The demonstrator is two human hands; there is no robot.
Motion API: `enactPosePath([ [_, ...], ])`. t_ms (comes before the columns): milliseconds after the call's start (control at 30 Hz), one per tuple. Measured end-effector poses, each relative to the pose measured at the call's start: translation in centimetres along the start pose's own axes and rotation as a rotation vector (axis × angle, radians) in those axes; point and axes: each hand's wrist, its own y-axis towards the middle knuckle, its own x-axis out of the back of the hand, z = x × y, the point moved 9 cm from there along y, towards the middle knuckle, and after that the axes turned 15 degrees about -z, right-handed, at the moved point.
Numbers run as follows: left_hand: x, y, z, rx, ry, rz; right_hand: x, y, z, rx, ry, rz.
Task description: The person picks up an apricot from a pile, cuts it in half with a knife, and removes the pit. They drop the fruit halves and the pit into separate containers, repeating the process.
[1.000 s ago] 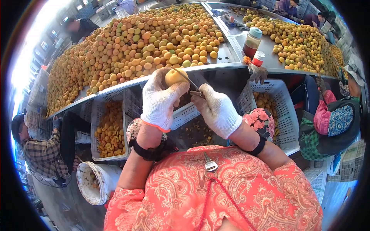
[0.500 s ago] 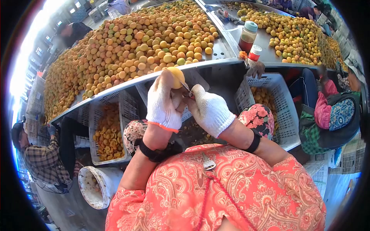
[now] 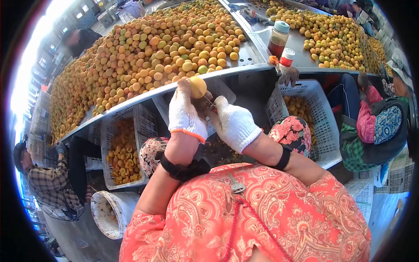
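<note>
My left hand, in a white glove with bare fingertips, holds a yellow apricot upright in front of the table edge. My right hand, gloved the same way, is closed around a small knife. Its thin metal blade meets the lower right side of the apricot; how deep it goes is hidden. Just beyond both hands, a large heap of apricots covers the metal table.
Left below the table stands a crate of halved apricots, near a white bucket. At right are another crate, a jar of dark liquid and a red bottle with a white cap. Co-workers sit on both sides.
My left hand has turned slightly and the apricot sits a little lower. My right hand has shifted slightly left, with the blade still at the fruit.
</note>
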Motion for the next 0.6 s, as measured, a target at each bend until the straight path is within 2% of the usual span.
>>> enactPosePath([
  [67,0.0,-0.1,-0.1,-0.004,-0.027,-0.056,-0.3,0.2,-0.2,-0.012,0.021,0.02],
  [100,-0.7,-0.2,-0.7,-0.064,0.059,0.074,-0.2,0.1,-0.4,-0.015,0.022,0.017],
  [167,-2.4,-1.1,-1.7,-0.24,0.208,0.289,1.3,0.5,-0.3,0.002,0.182,-0.123],
  [200,-2.8,-1.3,-1.7,-0.243,0.211,0.294,1.6,0.7,-0.3,0.002,0.183,-0.129],
  [267,-3.0,-1.9,-2.5,-0.433,0.31,0.251,1.7,0.5,0.0,-0.007,0.189,-0.091],
  [333,-2.6,-1.6,-2.0,-0.394,0.289,0.23,1.6,0.5,-0.4,-0.005,0.163,-0.081],
  [400,-1.4,-0.4,0.4,-0.132,0.206,0.145,1.3,0.3,-0.4,-0.004,0.137,-0.064],
  [467,-1.6,-0.2,0.1,-0.191,0.242,0.109,1.3,0.5,-0.5,-0.02,0.104,-0.042],
  [533,-1.8,-0.5,-1.0,-0.257,0.374,0.169,2.2,0.6,-0.3,-0.022,0.146,-0.072],
  [567,-2.0,0.0,-1.4,-0.301,0.401,0.289,2.6,0.7,-0.1,-0.014,0.196,-0.099],
  [600,-2.6,-0.5,-1.4,-0.305,0.401,0.291,2.7,0.8,-0.2,-0.011,0.196,-0.102],
])
